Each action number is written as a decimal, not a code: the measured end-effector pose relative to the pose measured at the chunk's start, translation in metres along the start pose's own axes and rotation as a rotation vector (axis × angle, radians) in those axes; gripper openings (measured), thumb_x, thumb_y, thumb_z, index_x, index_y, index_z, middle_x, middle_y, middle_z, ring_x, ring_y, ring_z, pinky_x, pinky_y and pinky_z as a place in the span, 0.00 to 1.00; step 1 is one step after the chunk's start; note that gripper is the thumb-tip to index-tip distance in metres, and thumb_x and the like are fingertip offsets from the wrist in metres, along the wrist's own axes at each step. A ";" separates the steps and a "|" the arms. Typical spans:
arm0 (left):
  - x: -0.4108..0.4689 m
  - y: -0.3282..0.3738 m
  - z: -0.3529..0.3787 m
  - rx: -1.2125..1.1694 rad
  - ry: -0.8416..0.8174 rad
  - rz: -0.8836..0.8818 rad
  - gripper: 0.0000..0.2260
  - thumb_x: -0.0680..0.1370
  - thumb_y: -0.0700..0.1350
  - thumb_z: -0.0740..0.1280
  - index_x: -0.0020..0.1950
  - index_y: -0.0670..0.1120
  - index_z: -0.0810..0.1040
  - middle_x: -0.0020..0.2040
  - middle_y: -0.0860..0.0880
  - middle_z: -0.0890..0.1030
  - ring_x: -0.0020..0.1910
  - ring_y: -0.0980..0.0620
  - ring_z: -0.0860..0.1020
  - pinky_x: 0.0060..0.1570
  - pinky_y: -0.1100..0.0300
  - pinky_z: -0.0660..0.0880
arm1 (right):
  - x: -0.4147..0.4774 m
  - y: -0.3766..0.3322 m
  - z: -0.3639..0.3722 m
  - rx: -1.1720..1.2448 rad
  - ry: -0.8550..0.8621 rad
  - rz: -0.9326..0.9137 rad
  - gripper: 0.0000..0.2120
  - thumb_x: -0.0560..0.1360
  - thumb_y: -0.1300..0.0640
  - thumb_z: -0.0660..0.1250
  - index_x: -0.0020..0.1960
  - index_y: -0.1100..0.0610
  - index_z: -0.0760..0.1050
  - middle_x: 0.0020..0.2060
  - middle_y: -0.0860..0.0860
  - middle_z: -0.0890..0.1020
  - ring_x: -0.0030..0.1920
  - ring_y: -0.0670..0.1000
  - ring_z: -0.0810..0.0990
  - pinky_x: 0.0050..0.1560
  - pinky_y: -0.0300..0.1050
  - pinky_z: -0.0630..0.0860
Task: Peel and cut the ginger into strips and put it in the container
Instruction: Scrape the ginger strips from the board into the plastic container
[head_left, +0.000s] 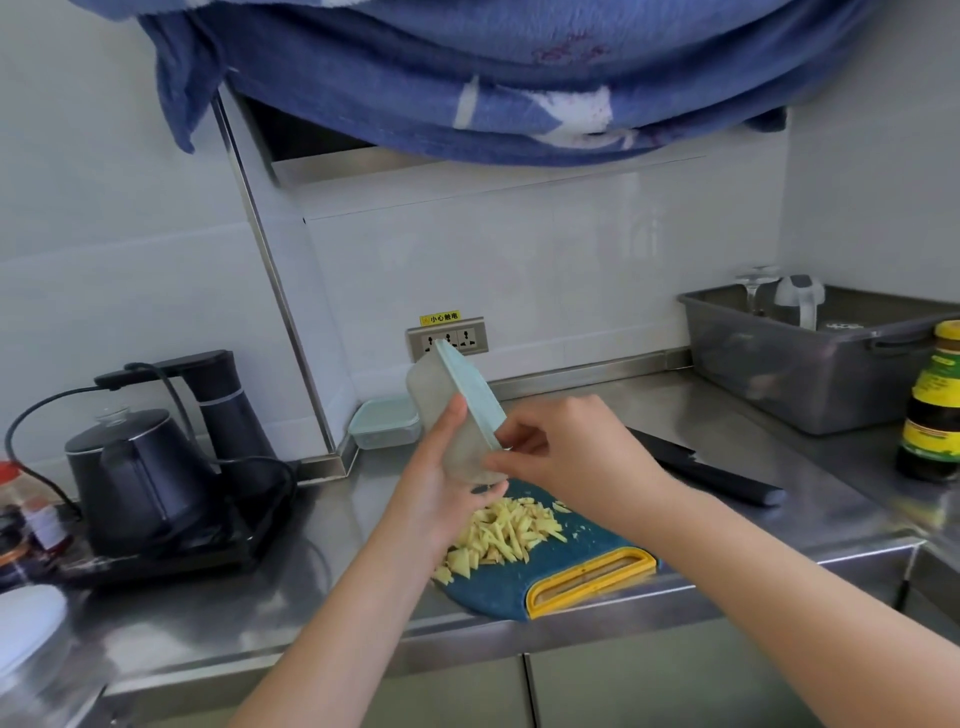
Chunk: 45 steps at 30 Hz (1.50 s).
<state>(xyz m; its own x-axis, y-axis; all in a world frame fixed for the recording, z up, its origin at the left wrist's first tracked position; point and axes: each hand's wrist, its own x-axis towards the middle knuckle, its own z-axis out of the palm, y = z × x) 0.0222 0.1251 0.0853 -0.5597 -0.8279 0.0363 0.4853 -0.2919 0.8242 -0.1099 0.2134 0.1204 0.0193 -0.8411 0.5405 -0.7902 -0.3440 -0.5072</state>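
The left grip (445, 491) holds a tilted container (423, 387); the right grip (566, 447) pinches its lid (469, 396). Ginger strips (504, 530) lie at its six o'clock.

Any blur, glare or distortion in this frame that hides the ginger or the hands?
Head view: evenly lit, slightly soft; ginger strips, container, lid, left hand and right hand legible; mild sheen on the steel counter; wide-angle bending tilts the wall trim.

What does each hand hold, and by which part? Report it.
Left hand grips the plastic container round its lower body; right hand pinches its lid at the lower edge.
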 end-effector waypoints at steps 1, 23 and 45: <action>-0.001 0.001 -0.001 0.035 0.016 0.024 0.48 0.50 0.58 0.82 0.67 0.47 0.72 0.56 0.45 0.82 0.56 0.47 0.80 0.65 0.36 0.65 | 0.000 0.001 -0.001 -0.047 -0.016 -0.031 0.08 0.72 0.50 0.72 0.44 0.55 0.80 0.38 0.46 0.83 0.41 0.46 0.81 0.47 0.45 0.78; -0.016 0.044 -0.043 0.002 -0.174 -0.052 0.41 0.63 0.59 0.77 0.71 0.44 0.69 0.63 0.40 0.77 0.62 0.40 0.75 0.57 0.38 0.73 | 0.028 -0.020 0.030 -0.281 -0.059 -0.234 0.07 0.70 0.56 0.68 0.39 0.57 0.71 0.33 0.54 0.80 0.32 0.56 0.76 0.33 0.47 0.71; -0.085 0.064 -0.194 0.381 0.638 -0.225 0.08 0.78 0.46 0.59 0.52 0.47 0.76 0.45 0.46 0.82 0.44 0.50 0.80 0.36 0.54 0.78 | 0.153 0.045 0.184 1.037 -0.036 1.052 0.14 0.80 0.68 0.56 0.65 0.68 0.69 0.53 0.63 0.77 0.51 0.58 0.79 0.42 0.52 0.79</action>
<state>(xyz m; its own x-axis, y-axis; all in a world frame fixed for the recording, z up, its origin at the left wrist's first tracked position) 0.2316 0.0841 0.0256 -0.0659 -0.9175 -0.3923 0.0767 -0.3967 0.9148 -0.0300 -0.0076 0.0569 -0.2452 -0.8919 -0.3801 0.3304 0.2917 -0.8976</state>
